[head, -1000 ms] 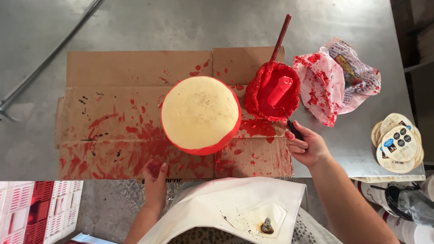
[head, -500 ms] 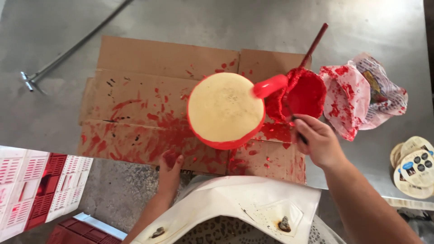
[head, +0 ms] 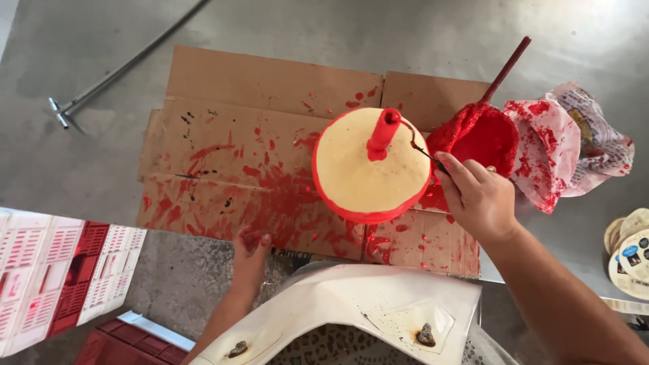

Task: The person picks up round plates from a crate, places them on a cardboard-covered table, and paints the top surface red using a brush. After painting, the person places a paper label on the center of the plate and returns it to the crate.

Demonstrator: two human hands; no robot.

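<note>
Right hand (head: 478,197) grip on red roller (head: 383,133) over cheese wheel (head: 370,165)

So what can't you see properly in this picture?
Head view only:
- The roller's handle: mostly hidden inside the right hand.
- The cheese wheel's underside: against the cardboard.
- The right forearm: cut off by the bottom edge.
- The round labels: cut off by the right edge.
- The left hand's palm: faces down.

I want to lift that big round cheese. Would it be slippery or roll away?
The cheese wheel probably stays put: it lies flat on the cardboard. Its red rim looks wet, so likely slippery. It seems thick, so probably heavy.
</note>
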